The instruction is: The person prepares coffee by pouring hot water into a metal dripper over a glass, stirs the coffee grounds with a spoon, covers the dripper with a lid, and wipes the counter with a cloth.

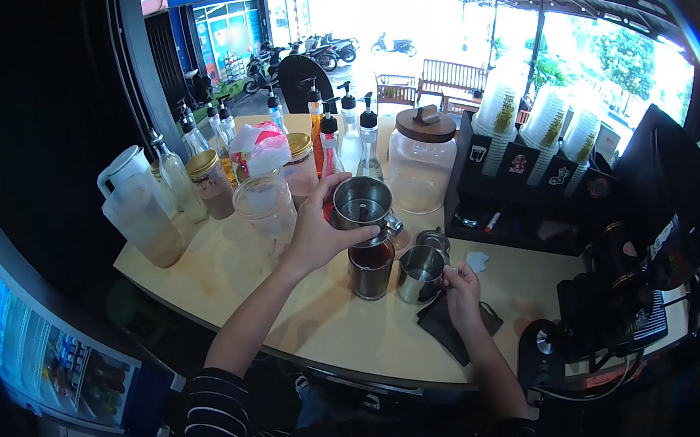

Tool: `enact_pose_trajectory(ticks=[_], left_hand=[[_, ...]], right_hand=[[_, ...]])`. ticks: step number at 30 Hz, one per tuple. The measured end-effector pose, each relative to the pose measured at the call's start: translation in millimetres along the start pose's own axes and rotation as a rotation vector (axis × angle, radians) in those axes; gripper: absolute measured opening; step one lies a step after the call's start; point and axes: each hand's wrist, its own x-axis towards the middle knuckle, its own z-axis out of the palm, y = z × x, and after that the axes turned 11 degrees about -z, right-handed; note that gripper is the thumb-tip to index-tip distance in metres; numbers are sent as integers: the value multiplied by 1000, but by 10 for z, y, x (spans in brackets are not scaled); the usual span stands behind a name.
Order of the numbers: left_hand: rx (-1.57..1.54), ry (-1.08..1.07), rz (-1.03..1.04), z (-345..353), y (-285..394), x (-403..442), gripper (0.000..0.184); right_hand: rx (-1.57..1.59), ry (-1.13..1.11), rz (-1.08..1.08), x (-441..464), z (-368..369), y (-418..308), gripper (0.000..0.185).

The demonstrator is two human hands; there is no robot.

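Observation:
My left hand [322, 231] is wrapped round a steel cup [362, 201], raised over the counter with its open top toward me. Below it stands a clear glass [369, 278] with dark reddish liquid near its rim. My right hand [462, 288] grips the handle side of a small steel pitcher [421, 274], just right of the glass. A dark folded cloth [449, 329] lies beneath my right wrist. Behind the pitcher sits another small metal item [433, 240], partly hidden.
Pump bottles [367, 143], a wooden-lidded jar [420, 162] and a wide clear container [265, 204] stand behind. Pitchers [145, 219] are at the left of the counter [310, 329]. A black rack [513, 210] holds stacked cups; black equipment [595, 305] is at right.

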Motion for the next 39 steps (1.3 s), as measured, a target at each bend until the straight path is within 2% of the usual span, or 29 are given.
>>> enact_pose_trajectory(ticks=[2,15,17,20,25,27,33,35,39], left_hand=[[-82,-32,-73,5,5,-19,81],[23,-47,-68,23,52,115,83],[-144,-114,-130,70,123,219,84],[-164,-209,-72,116,62,479,87],[-50,-193,-24,195,68,625,93],[14,-250,-57,220,103,596,87],[187,-321,-15,458,25,754,91],[271,-337,18,582,27,850,91],[441,-416,24,823,-13,1001,92]], right_hand=[[-4,7,25,-7,1,-13,15],[20,17,55,-16,-31,-20,18],[-9,15,66,-10,-47,-7,17],[-30,2,68,-10,-37,-33,17],[-52,-8,72,3,-63,-32,16],[-59,-12,73,-6,-70,-32,16],[-166,-83,107,-43,-23,-77,15],[-248,-188,107,-44,-15,-110,15],[-262,-231,111,-47,-4,-156,10]])
